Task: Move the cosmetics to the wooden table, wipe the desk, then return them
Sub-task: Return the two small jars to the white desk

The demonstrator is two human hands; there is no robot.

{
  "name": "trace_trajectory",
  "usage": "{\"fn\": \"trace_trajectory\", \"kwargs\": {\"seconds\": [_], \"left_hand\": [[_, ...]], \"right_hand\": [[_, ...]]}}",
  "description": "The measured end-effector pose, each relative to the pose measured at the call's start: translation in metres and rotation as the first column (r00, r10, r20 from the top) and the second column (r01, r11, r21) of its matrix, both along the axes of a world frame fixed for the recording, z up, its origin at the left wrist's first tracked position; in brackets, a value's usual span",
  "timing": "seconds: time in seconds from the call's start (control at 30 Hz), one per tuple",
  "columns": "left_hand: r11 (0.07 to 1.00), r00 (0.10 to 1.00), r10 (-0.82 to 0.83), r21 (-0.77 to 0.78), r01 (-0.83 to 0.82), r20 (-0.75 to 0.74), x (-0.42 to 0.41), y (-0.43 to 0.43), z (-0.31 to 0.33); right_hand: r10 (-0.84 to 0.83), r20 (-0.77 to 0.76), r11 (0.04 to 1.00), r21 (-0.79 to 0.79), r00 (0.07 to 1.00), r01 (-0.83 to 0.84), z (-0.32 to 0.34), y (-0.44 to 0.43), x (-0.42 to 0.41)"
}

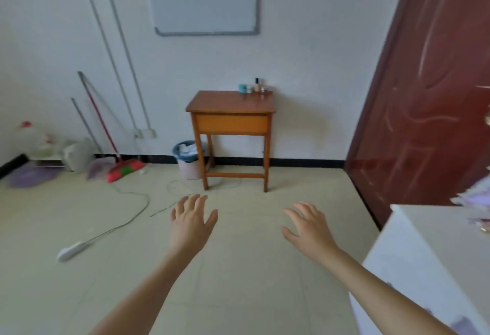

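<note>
4 cosmetics (256,87), a teal jar, a pale jar, a tall beige dark-capped bottle and a pinkish jar, cluster at the back right corner of the wooden counter (225,102), centre frame. Below, the left hand (191,219) and right hand (309,226) hover, each grip wide, holding nothing.

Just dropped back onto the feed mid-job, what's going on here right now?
The person is facing the wooden table from across the floor. The left hand and right hand are stretched out in front, open and holding nothing. A small cluster of cosmetics stands at the table's back right corner, by the wall. The white desk shows at the right edge, with some blurred things at its far end that I cannot identify.
</note>
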State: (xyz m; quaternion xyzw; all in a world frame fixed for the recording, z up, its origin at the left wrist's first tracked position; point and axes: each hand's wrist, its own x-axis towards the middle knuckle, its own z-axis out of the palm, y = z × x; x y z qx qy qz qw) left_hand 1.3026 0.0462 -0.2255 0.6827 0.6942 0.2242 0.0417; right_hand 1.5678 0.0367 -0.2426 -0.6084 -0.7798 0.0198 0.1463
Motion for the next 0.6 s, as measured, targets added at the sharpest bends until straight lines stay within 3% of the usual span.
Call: {"fn": "trace_trajectory", "kwargs": {"seconds": [0.3, 0.6], "left_hand": [[0.988, 0.991, 0.123, 0.085, -0.128, 0.057, -0.071, 0.036, 0.015], [0.966, 0.989, 0.135, 0.212, -0.145, 0.061, -0.082, 0.155, 0.05]], "right_hand": [[0.152, 0.019, 0.986, 0.066, 0.988, -0.153, 0.033, 0.081, -0.077], [0.181, -0.046, 0.966, 0.197, 0.982, -0.169, 0.067, 0.21, -0.093]]}}
